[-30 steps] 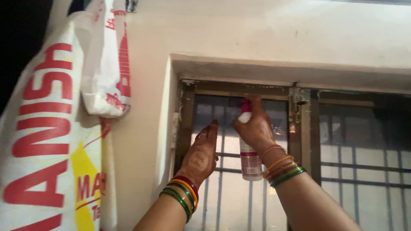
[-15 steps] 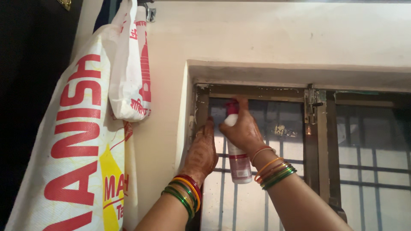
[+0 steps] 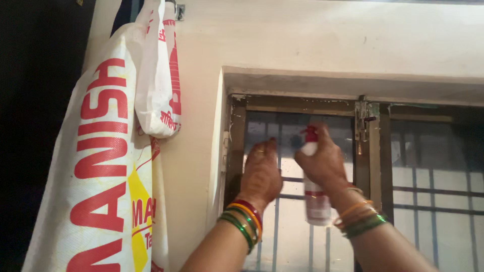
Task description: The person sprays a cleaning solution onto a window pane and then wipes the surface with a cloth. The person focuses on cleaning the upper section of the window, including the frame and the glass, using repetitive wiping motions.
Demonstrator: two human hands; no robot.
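From the head camera, you are looking up at a window set into a pale plastered wall. Your right hand [image 3: 325,163] has its grip clamped around a small spray bottle [image 3: 315,201], fingers wrapped over the upper part of the body, with the red nozzle [image 3: 311,134] standing out above your knuckles. The bottle is upright, clear or whitish with a red band low on it, and it sits right in front of the window pane [image 3: 290,131], near the upper left section of the glass. Whether a finger is pressing the nozzle you cannot tell from here.

Your left hand [image 3: 260,174] is just beside the bottle on its left, fingers together and laid flat toward the glass, holding nothing; whether the palm actually touches the pane is not clear. A ring shows on one finger. Both wrists carry stacks of bangles: red, green and gold on the left [image 3: 243,220], orange and green on the right [image 3: 360,217].

The wooden window frame [image 3: 236,146] runs up beside your left hand, and a metal latch [image 3: 364,118] hangs on the upright bar to the right of the bottle. Grille bars [image 3: 433,191] cross behind the glass. To the left of the window, a large white bag with red lettering [image 3: 101,166] hangs against the wall, with a smaller white bag [image 3: 159,85] hung over it.
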